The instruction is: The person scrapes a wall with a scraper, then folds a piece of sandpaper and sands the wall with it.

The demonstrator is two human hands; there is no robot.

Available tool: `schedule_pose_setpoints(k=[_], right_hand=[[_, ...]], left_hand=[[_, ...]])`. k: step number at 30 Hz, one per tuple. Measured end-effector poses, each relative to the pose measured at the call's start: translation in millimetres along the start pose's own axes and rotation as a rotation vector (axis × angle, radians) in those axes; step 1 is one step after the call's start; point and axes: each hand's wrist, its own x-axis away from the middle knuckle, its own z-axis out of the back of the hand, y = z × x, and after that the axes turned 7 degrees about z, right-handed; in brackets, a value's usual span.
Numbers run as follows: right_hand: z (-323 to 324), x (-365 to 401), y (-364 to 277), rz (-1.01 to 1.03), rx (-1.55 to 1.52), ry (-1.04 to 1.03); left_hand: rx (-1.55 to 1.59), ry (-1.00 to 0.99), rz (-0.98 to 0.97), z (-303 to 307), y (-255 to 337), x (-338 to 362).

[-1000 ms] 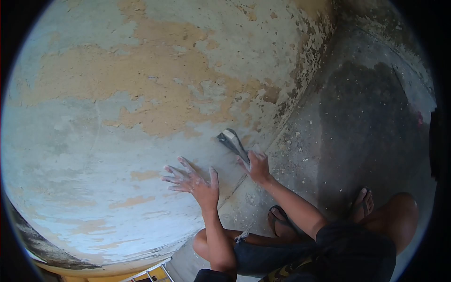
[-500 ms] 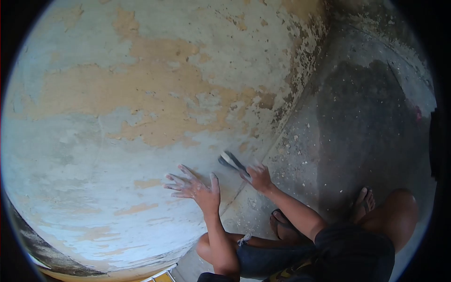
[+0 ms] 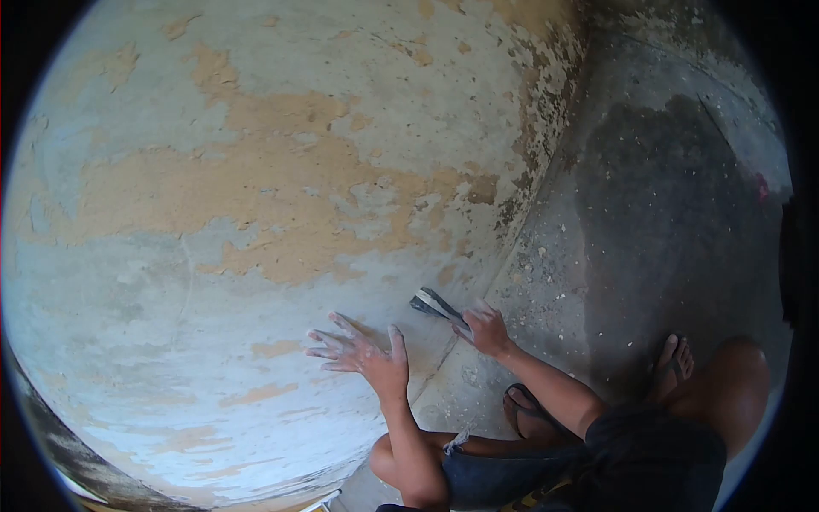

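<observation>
The wall (image 3: pixel 281 188) has pale, whitish paint with tan patches where the surface has flaked. My left hand (image 3: pixel 367 354), dusted white, rests against its lower part with the fingers spread and holds nothing. To the right, my right hand (image 3: pixel 488 331) is closed around the handle of a scraper (image 3: pixel 437 304). The dark and pale blade end of this tool points up and left, at the wall surface close to the floor edge.
A grey concrete floor (image 3: pixel 546 282) with a large dark patch and small pale flakes runs along the right. My sandalled feet (image 3: pixel 674 358) and bent knees are at the lower right. Part of a metal frame (image 3: pixel 324 502) shows at the bottom edge.
The scraper and my right hand have shifted slightly right and down in the view. My left hand stays spread on the wall; the whole view has shifted a little.
</observation>
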Motion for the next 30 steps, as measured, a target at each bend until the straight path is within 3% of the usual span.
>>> schedule_pose_setpoints(k=[6, 10, 12, 19, 25, 27, 30], right_hand=[[21.2, -55.0, -14.3, -0.057, -0.025, 0.148], [8.8, -19.4, 15.3, -0.085, 0.022, 0.101], [8.6, -9.8, 21.3, 0.029, 0.056, 0.093], [27.2, -51.9, 16.8, 0.058, 0.05, 0.148], [6.4, 4.3, 33.1, -0.077, 0.084, -0.04], [11.8, -31.3, 25.1, 0.045, 0.032, 0.134], [23.9, -53.9, 10.3, -0.016, -0.002, 0.13]], left_hand=[[-0.036, 0.027, -0.035, -2.8, -2.3, 3.6], [-0.042, 0.044, -0.036, -3.6, -0.1, 1.3], [-0.043, 0.039, -0.017, -5.0, -2.6, 1.1], [-0.042, 0.032, -0.034, -0.9, -2.0, 2.2], [-0.031, 0.011, 0.002, 1.6, 0.0, 7.5], [-0.017, 0.013, -0.039, -0.9, -0.5, 5.1], [-0.056, 0.029, -0.045, -3.8, -3.4, 3.6]])
